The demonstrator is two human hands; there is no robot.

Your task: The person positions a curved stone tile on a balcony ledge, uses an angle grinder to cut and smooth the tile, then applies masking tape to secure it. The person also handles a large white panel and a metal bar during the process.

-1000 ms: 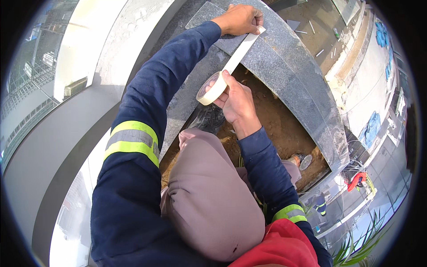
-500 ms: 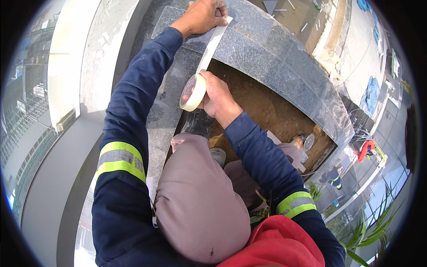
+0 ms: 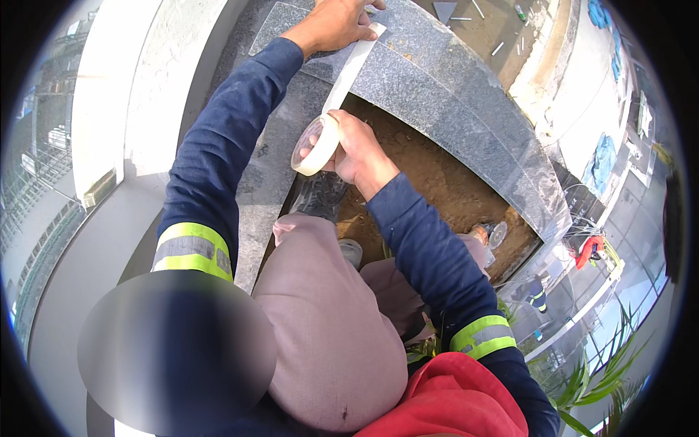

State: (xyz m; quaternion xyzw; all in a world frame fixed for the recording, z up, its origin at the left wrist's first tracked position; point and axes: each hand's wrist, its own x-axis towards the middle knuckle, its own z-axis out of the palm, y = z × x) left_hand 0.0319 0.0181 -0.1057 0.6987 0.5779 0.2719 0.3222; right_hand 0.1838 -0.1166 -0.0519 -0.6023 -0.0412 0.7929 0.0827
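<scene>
Cream ring-shaped tape roll [image 3: 325, 151] near brown dirt opening [image 3: 429, 171] | right hand [image 3: 354, 149] clamped on it | left hand [image 3: 333, 23]: thumb at pale strip's [image 3: 348, 73] end, over grey speckled slab [image 3: 437, 80]; fingers apart, closer half-second ago

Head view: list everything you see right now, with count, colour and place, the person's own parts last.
tape roll: 1, cream, in the right hand
tape strip: 1, white, from roll up to left thumb
slabs: several, grey, around the soil
soil: 1 patch, brown, centre
sticks: several, white, top right
blue cloth: at least 1, right
red item: 1, right
plant: at least 1, green, lower right
wall: at least 1, pale, left
red garment: 1, lower edge
trousers: 1 pair, mauve, lower centre
sleeves: 2, navy with yellow-grey bands, left and right
left hand: 1, bare, top
right hand: 1, bare, centre
Lower left is blurred; some far items are too small to tell.
</scene>
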